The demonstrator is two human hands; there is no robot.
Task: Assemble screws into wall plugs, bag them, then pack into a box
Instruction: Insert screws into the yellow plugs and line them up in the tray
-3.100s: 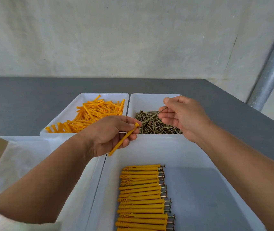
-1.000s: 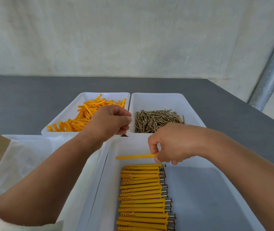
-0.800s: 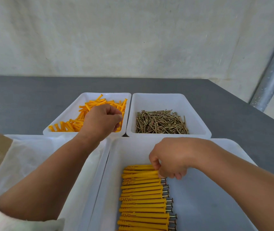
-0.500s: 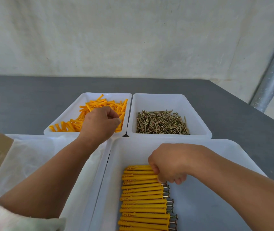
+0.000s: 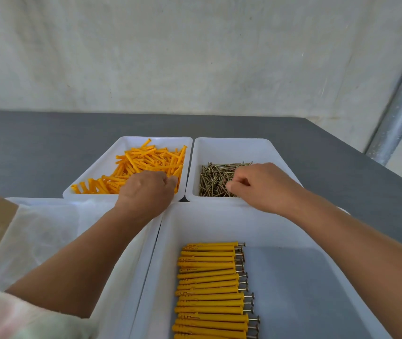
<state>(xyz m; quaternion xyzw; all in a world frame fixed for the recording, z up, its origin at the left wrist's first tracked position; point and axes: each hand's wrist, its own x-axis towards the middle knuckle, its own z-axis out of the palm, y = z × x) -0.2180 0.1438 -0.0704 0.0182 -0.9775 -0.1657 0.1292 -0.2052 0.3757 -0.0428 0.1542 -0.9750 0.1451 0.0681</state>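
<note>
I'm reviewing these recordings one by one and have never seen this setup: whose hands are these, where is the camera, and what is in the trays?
No machine here: a person works with two bare hands, filmed by one camera worn on the head, looking forward and down. On the grey table stand four white trays. The far left tray holds loose orange wall plugs, the far right tray loose screws. The near right tray holds a row of assembled plugs with screws inserted; the near left tray holds clear plastic bags. The left hand reaches into the plugs, the right hand into the screws, fingers curled; whether either grips a piece cannot be seen.
</note>
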